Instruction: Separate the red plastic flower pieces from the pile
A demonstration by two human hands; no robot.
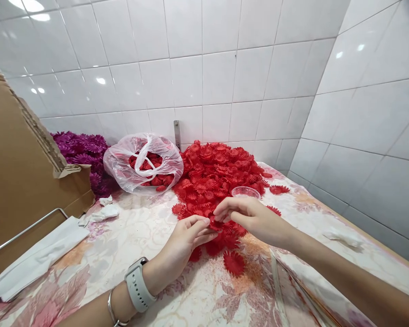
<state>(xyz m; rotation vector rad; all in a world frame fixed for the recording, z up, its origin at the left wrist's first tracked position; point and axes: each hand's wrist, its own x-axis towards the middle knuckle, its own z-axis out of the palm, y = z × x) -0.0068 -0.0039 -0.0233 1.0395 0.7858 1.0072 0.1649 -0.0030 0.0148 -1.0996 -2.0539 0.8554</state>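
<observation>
My left hand (186, 243) and my right hand (248, 215) meet over the table, and both pinch one small red fabric flower (215, 224) between their fingertips. The left wrist wears a white watch and a thin bangle. Just below the hands lie a few loose red flowers (234, 262) on the flowered tablecloth (129, 245). Behind the hands rises a big heap of red flowers (218, 175). A small clear plastic cup (246, 192) stands at the heap's right edge, just beyond my right hand.
A clear plastic bag (143, 163) with red flowers sits at the back, left of the heap. Purple flowers (83, 152) are piled against the tiled wall. A cardboard box (23, 172) stands at the left, with white paper (37, 259) beside it.
</observation>
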